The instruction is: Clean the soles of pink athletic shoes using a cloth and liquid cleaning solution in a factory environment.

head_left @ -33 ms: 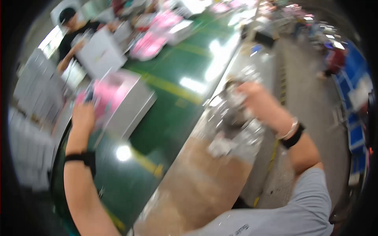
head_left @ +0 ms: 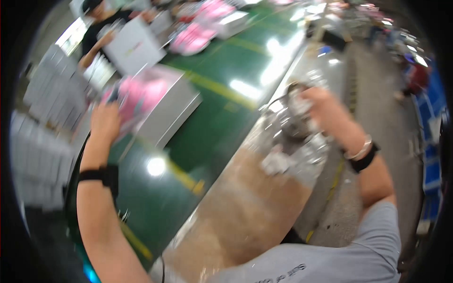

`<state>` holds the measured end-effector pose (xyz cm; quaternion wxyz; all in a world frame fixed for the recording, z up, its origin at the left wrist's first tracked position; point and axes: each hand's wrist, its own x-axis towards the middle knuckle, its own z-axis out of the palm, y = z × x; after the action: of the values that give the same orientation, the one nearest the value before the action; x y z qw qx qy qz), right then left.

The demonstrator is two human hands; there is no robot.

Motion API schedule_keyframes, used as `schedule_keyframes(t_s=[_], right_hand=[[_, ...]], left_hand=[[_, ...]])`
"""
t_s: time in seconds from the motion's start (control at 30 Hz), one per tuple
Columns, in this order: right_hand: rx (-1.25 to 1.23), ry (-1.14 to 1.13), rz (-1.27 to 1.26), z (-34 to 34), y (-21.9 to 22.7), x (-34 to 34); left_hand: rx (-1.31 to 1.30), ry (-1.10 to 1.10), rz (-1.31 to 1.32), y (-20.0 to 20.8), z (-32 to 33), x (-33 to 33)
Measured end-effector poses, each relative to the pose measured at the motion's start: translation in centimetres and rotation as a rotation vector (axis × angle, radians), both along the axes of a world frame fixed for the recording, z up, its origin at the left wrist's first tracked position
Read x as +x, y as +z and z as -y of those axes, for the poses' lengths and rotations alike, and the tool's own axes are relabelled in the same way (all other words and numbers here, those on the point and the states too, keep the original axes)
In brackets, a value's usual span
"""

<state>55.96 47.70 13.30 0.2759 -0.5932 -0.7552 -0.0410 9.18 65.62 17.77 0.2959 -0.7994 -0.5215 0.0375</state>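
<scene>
On the left, my left hand (head_left: pixel 104 120) is curled in a fist-like grip at the end of an open white box (head_left: pixel 172 113). Pink and grey shoes (head_left: pixel 141 96) appear to lie in that box, close by its fingers. A dark part of the shoes shows just above the hand; what the fingers hold is hidden. My right hand (head_left: pixel 318 104) is closed on crumpled white paper (head_left: pixel 300 104) over a brown-topped bench. Beneath and around it lies a heap of clear plastic wrap (head_left: pixel 278 125) with a dark, looped piece in it that is too blurred to name.
A green worktable (head_left: pixel 212 137) with yellow lines runs beside the brown bench surface (head_left: pixel 245 198). Across it a person (head_left: pixel 101 28) handles a white box lid (head_left: pixel 134 47). More pink shoes (head_left: pixel 192 38) lie farther along. White boxes (head_left: pixel 52 89) are stacked at left; blue crates (head_left: pixel 427 122) line the right.
The whole scene has shifted right and slightly up in view as my head turned. Both hands stay at the same things, the left by the shoe box and the right on the paper.
</scene>
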Motion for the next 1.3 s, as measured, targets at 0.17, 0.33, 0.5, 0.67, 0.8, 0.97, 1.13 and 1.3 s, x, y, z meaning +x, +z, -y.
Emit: schedule_keyframes(t_s=[0.17,0.33,0.5,0.67,0.8,0.97,1.13,1.3], right_hand=[[-0.143,0.035,0.049,-1.7,2.8,-1.6],[-0.109,0.011,0.050,-2.8,-1.7,-0.5],[0.094,0.017,0.046,-0.3,1.8,-1.6],[0.113,0.354,-0.497,8.8,-1.7,-13.2],[-0.131,0.480,-0.707,13.8,-6.2,-21.0],[0.134,1.121,-0.351,20.4,-7.6,-30.0],[-0.083,0.474,-0.613,11.3,-13.4,-27.2],[-0.082,0.835,-0.637,15.7,-10.5,-30.8]], left_hand=[[0.120,0.001,0.193,6.7,12.0,-4.2],[-0.432,0.160,1.423,3.9,23.8,-10.2],[-0.712,0.358,2.220,-5.5,36.0,-9.8],[-0.835,0.649,2.759,-11.3,43.1,-6.3],[-0.887,0.664,2.879,-14.9,44.7,-5.3],[-0.865,0.698,2.781,-14.2,45.0,-4.3],[-0.773,0.837,2.613,-13.9,44.7,-3.5],[-0.760,0.836,2.595,-15.0,45.5,-4.8]])
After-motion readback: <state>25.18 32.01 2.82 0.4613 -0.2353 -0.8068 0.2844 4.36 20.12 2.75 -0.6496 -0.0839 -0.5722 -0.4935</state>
